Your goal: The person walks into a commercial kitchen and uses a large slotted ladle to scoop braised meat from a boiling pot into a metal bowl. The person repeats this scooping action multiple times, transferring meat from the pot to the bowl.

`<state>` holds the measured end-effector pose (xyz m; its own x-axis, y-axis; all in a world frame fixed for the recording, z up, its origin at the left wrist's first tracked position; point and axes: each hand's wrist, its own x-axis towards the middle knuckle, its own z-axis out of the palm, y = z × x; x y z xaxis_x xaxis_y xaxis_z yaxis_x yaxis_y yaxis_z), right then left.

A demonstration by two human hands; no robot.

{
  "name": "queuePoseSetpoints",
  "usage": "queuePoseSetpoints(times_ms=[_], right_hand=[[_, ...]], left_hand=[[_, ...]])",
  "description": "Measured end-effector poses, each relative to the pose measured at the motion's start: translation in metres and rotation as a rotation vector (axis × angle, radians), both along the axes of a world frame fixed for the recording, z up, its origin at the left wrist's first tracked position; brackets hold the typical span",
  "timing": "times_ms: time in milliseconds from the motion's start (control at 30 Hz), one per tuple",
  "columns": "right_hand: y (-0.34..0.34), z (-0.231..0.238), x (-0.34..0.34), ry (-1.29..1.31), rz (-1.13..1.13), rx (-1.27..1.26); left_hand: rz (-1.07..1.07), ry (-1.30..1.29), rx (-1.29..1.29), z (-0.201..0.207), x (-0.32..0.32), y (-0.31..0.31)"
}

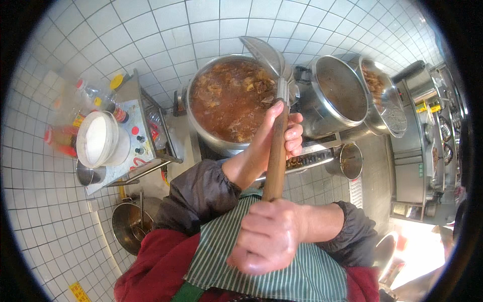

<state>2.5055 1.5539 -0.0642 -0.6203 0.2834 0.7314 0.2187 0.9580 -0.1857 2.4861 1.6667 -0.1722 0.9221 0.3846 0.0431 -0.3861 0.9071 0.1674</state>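
Note:
Both my hands are closed round the wooden handle of a large metal ladle (277, 156). My left hand (261, 146) grips the handle's upper part, just below the metal neck. My right hand (269, 234) wraps the handle's lower end, in front of my striped apron. The ladle's wide metal head is raised at the right rim of a big pot (191, 121), partly over the stew. Chunky reddish-brown stew (226, 100) fills the pot nearly to the rim. Whether the ladle's head carries anything cannot be made out.
Right of the pot stand a tall steel pot (363, 124) with brown liquid and a basin with brown pieces and a strainer (395, 118). A metal bucket (351, 161) sits lower. At left, a side table (132, 110) bears a white tub (98, 138) and bottles; below is another pot (128, 226).

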Motion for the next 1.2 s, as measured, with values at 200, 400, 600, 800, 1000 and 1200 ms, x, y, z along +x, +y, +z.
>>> queuePoseSetpoints(times_ms=[200, 400, 600, 800, 1000, 1200], right_hand=[[0.027, -0.027, 0.004, -0.082, -0.048, 0.019], [0.028, -0.049, 0.005, -0.04, -0.039, 0.001], [0.042, -0.097, -0.004, -0.095, -0.018, -0.045], [0.016, -0.089, -0.008, -0.104, -0.063, -0.036], [0.025, -0.087, -0.006, -0.02, -0.082, -0.059], [0.031, -0.129, -0.016, -0.04, -0.091, -0.111]], left_hand=[[-0.01, -0.004, -0.102, -0.024, 0.012, 0.021], [-0.008, 0.068, 0.01, -0.05, 0.012, 0.03], [0.125, 0.272, 0.124, -0.078, -0.015, 0.044], [0.516, 0.392, 0.339, -0.085, -0.038, 0.016], [1.236, 0.433, 1.779, -0.083, -0.016, 0.043], [1.262, 0.444, 1.804, -0.105, -0.025, 0.055]])
